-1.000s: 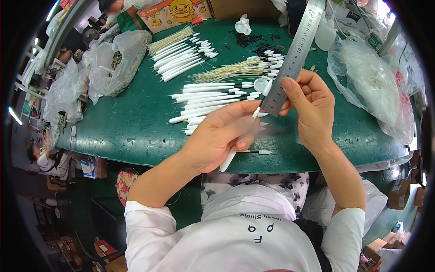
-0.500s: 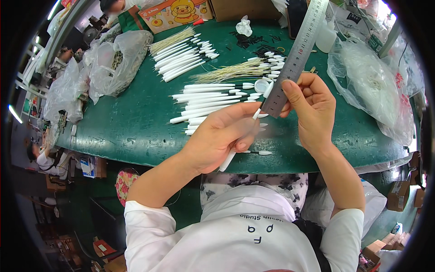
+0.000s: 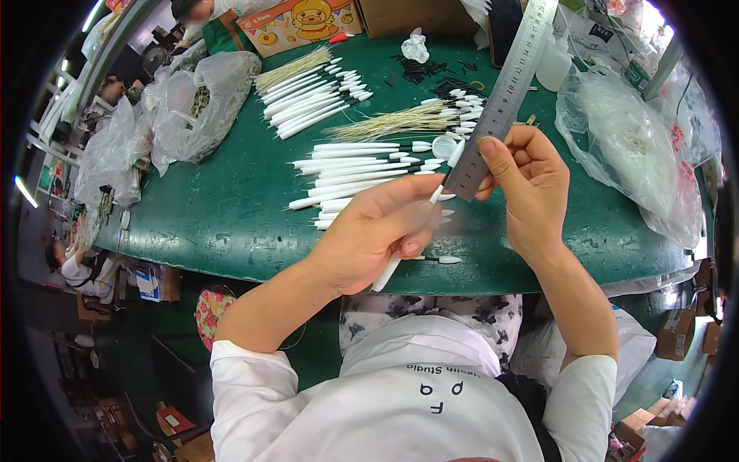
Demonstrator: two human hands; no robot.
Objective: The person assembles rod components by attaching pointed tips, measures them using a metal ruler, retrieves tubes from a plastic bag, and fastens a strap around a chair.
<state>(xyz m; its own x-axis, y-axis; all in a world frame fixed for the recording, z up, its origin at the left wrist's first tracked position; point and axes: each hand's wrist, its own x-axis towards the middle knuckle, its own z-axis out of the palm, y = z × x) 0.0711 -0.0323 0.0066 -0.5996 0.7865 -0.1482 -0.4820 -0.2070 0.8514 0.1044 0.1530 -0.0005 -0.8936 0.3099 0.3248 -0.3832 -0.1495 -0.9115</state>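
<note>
My left hand (image 3: 368,235) is closed around a slim white pen-like stick (image 3: 386,275), which tilts up to the right; its lower end pokes out below my palm. In my right hand (image 3: 533,192) a steel ruler (image 3: 504,100) is pinched near its low end between thumb and fingers, slanting up and away. The ruler's low end lies against the stick's dark upper section, close to a white tip (image 3: 456,152). Just beyond my left hand lies a row of similar white sticks (image 3: 346,171) with black necks and pointed white tips, partly hidden by that hand.
Farther back lie a bundle of thin pale stems (image 3: 396,123), another group of white sticks (image 3: 308,108) and scattered small black pieces (image 3: 419,69). A round clear cap (image 3: 444,146) sits beside the ruler. Plastic bags flank the green table (image 3: 231,231) on the left (image 3: 200,100) and right (image 3: 623,138).
</note>
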